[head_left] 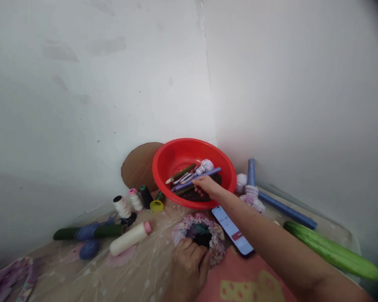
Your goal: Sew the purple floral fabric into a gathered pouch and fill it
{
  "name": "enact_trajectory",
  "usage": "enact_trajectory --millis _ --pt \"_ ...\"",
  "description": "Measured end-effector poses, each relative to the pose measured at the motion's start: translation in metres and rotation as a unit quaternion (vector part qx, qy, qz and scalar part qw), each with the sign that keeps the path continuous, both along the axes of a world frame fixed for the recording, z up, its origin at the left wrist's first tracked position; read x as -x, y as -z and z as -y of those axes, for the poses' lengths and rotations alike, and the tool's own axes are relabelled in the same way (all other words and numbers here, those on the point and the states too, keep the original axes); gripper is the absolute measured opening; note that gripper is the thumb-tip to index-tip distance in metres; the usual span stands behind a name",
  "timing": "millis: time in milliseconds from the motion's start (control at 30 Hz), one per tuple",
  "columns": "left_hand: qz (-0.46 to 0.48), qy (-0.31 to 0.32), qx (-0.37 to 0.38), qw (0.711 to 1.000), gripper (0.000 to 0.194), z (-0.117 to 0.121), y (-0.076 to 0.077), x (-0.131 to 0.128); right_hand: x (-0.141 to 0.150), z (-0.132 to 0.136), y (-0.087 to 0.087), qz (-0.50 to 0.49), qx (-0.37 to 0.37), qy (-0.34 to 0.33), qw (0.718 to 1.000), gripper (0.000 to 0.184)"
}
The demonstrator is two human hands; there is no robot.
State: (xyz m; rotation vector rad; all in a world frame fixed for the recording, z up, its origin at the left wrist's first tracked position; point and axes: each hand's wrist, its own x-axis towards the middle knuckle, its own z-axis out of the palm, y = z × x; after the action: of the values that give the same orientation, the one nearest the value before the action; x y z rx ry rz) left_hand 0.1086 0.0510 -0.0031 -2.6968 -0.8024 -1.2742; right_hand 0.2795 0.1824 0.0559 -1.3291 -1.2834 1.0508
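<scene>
My left hand (190, 262), its fingers curled closed, grips the near left edge of a gathered floral fabric ring (219, 239), shaped like a scrunchie or a small pouch, with a dark opening in its middle. My right hand (206, 186) reaches over the near side of a red plastic basin (192, 204). Its fingers are bent together beside a long blue-purple rolled stick (213, 170); whatever is in them is too small to make out. Scissors (186, 179), a dark green stick (185, 171) and a white floral cloth bundle (204, 166) also lie in the basin.
Left of the basin stand thread spools (135, 199) and a cardboard disc (140, 163). A cream bottle (129, 239) and a green tube (108, 230) lie nearer. A phone (234, 233) lies under my right forearm. Rightward are blue sticks (286, 207) and a long green gourd (330, 249).
</scene>
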Motion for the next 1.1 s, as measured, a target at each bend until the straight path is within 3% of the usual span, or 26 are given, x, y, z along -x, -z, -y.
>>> enact_trajectory --millis 133,333,467,633,867,1100 --pt "-0.001 0.003 0.003 1.0 0.014 0.0 0.001 0.0 -0.007 -0.015 0.015 0.114 -0.019 -0.054 0.992 0.004" --pt "-0.002 -0.004 -0.005 1.0 0.015 0.0 -0.002 -0.001 0.005 -0.024 0.018 0.232 -0.054 -0.137 0.961 0.012" --pt "-0.005 -0.006 0.002 1.0 0.014 -0.001 0.0 -0.001 0.004 -0.027 0.025 0.291 -0.05 -0.135 0.946 0.009" --pt "-0.004 -0.005 0.0 1.0 0.013 0.0 0.001 0.0 -0.006 -0.029 0.035 0.33 -0.036 -0.093 0.939 0.023" --pt "-0.014 -0.007 0.012 1.0 0.015 0.001 0.0 0.0 -0.012 -0.024 0.025 0.289 -0.054 -0.001 0.956 0.023" --pt "-0.018 -0.006 0.019 1.0 0.013 0.0 0.002 0.0 -0.023 -0.029 0.019 0.104 -0.036 0.087 0.99 0.028"
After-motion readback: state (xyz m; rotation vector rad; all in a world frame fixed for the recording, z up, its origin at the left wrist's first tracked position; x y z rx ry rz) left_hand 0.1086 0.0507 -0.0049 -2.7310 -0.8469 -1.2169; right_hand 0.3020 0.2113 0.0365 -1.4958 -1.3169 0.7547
